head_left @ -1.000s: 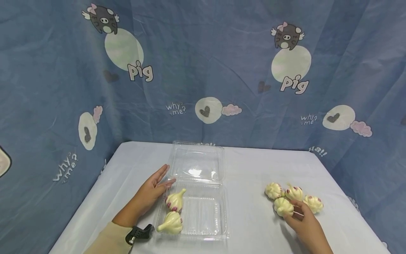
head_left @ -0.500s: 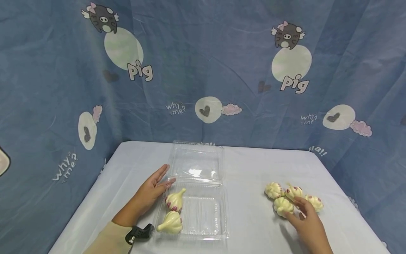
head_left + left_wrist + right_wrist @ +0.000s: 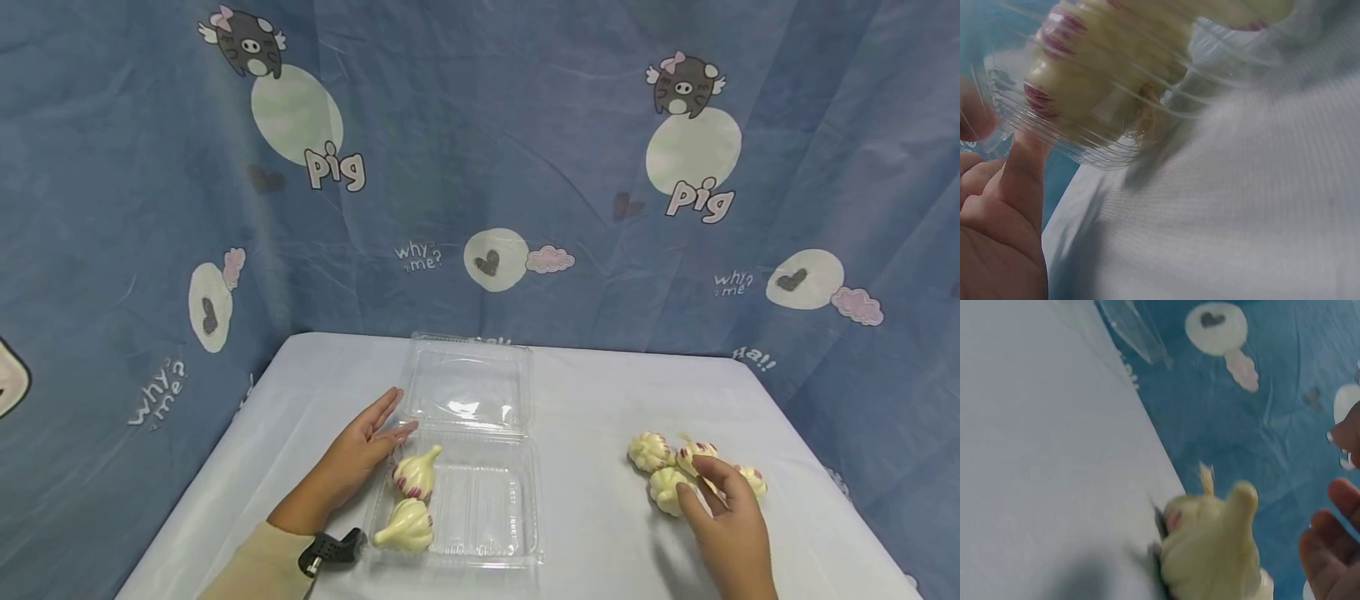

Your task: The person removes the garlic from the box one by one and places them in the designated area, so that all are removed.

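A clear plastic clamshell box [image 3: 483,512] lies unfolded on the white table, its lid [image 3: 468,387] laid back. Two garlic bulbs, one farther [image 3: 415,477] and one nearer [image 3: 407,527], sit along the left side of its base. My left hand [image 3: 352,458] rests at the box's left edge, fingers extended and fingertips near the hinge. Over a group of several garlic bulbs at the right, my right hand [image 3: 731,517] hovers with thumb and fingers apart. It partly hides the bulbs behind it. In the right wrist view the nearest bulb [image 3: 1213,550] stands apart from the fingers [image 3: 1329,550].
The white-covered table [image 3: 585,500] reaches back to a blue printed curtain [image 3: 495,167], which also closes off both sides. A black band [image 3: 330,552] circles the left wrist. Bare tabletop lies between the box and the garlic group.
My right hand has drawn slightly up and away from the front bulb, its thumb now clear of it and its fingers over the rear bulbs. My left hand and the box stay put.
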A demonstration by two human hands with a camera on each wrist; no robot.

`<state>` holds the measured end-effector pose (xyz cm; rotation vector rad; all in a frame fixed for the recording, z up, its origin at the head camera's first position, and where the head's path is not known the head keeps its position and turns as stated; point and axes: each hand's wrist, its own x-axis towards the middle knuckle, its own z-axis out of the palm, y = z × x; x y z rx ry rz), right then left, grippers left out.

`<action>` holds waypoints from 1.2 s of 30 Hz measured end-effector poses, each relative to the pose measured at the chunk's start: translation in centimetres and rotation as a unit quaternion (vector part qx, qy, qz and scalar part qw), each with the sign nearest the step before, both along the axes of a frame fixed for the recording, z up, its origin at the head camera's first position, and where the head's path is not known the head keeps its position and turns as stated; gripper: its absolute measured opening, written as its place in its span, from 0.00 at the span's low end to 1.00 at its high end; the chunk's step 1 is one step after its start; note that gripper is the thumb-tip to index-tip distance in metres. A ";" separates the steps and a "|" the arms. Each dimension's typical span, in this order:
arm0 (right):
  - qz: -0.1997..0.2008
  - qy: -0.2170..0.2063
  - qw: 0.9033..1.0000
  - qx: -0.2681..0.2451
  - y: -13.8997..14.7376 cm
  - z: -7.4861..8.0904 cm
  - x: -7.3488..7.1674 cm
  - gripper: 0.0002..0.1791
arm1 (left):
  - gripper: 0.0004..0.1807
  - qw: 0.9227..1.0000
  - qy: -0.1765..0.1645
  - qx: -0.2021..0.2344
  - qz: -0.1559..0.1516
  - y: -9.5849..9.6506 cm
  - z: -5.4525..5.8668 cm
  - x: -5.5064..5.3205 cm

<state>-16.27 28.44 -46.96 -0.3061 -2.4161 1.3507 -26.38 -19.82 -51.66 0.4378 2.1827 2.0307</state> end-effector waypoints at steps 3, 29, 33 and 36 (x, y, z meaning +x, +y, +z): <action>0.021 0.027 0.999 0.008 -1.0 0.0 0.2 0.24 | 0.45 1.000 -0.003 -0.004 0.003 0.1 0.0 -0.1; 0.275 0.095 0.956 0.050 -7.2 -2.2 0.0 0.29 | 0.45 1.000 -0.004 0.009 0.001 0.0 -0.3 0.1; 0.316 0.100 0.941 0.070 -8.1 -2.3 -0.2 0.30 | 0.45 1.000 -0.001 0.009 -0.003 -0.1 0.0 0.1; 0.348 0.096 0.930 0.074 -9.0 -2.2 -0.3 0.29 | 0.45 1.000 0.001 0.005 -0.002 -0.1 0.0 0.1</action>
